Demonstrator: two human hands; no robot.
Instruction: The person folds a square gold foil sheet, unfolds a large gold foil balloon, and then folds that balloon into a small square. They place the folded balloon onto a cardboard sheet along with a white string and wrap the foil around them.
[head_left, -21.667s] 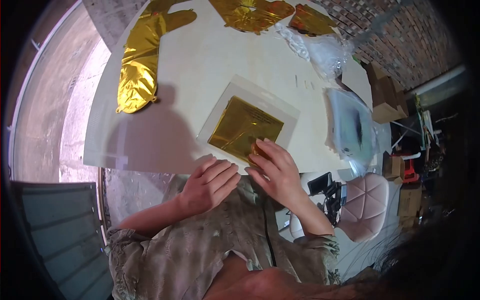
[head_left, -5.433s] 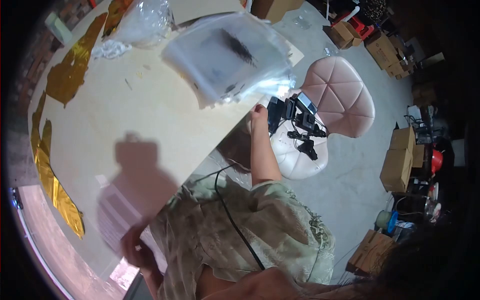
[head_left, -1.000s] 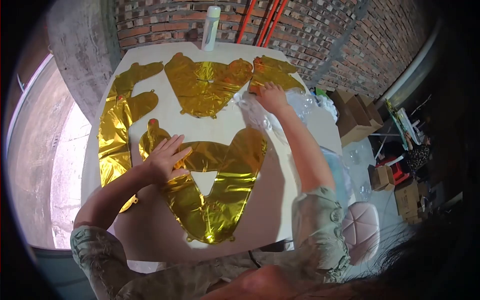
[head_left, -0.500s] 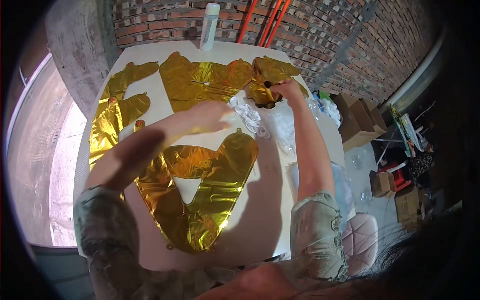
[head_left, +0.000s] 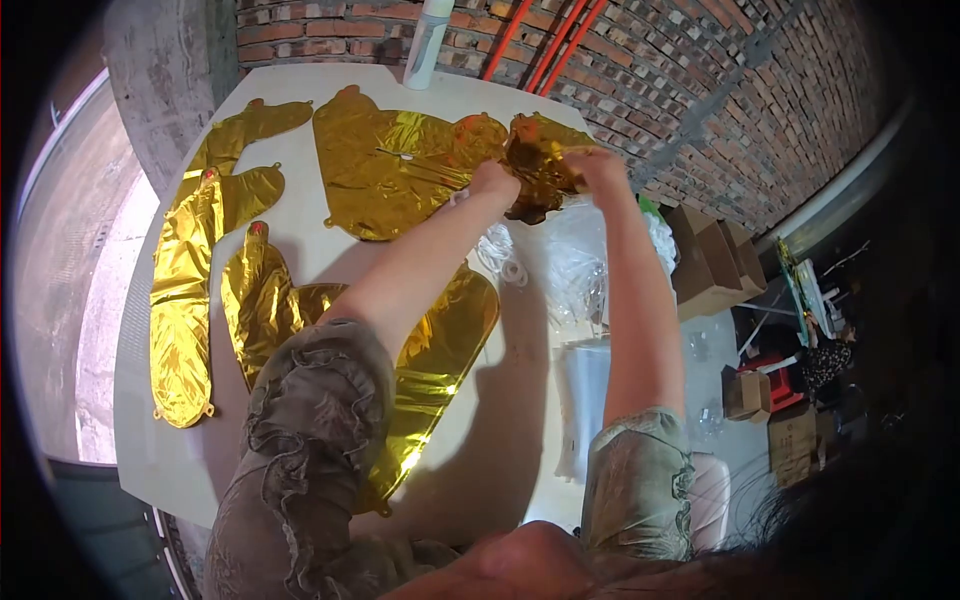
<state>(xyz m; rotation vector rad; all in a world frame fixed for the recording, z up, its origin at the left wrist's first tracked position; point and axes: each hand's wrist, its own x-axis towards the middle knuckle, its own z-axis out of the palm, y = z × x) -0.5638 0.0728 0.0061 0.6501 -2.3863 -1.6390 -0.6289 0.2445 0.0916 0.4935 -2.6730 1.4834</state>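
Both hands are at the far right of the white table. My left hand [head_left: 495, 182] is closed at the left edge of a crumpled gold foil piece [head_left: 535, 180]. On its other side my right hand [head_left: 597, 168] pinches the same foil, which stands up off the table between them. A large flat gold foil [head_left: 375, 150] lies left of my hands. Nearer me, partly hidden under my left arm, is a foil letter shape [head_left: 440, 340]. A bundle of white ribbon [head_left: 500, 255] rests just below my left hand, beside clear plastic bags [head_left: 575, 255].
Long curved gold foils [head_left: 185, 300] lie along the table's left side. A white spray can [head_left: 427, 45] stands at the far edge of the table [head_left: 500, 430]. Cardboard boxes [head_left: 705, 255] are on the floor to the right, near a brick wall [head_left: 690, 80].
My left hand has moved right and away from me, from above the table's middle to the crumpled foil. That foil is now raised and spread between both hands. The view has shifted slightly.
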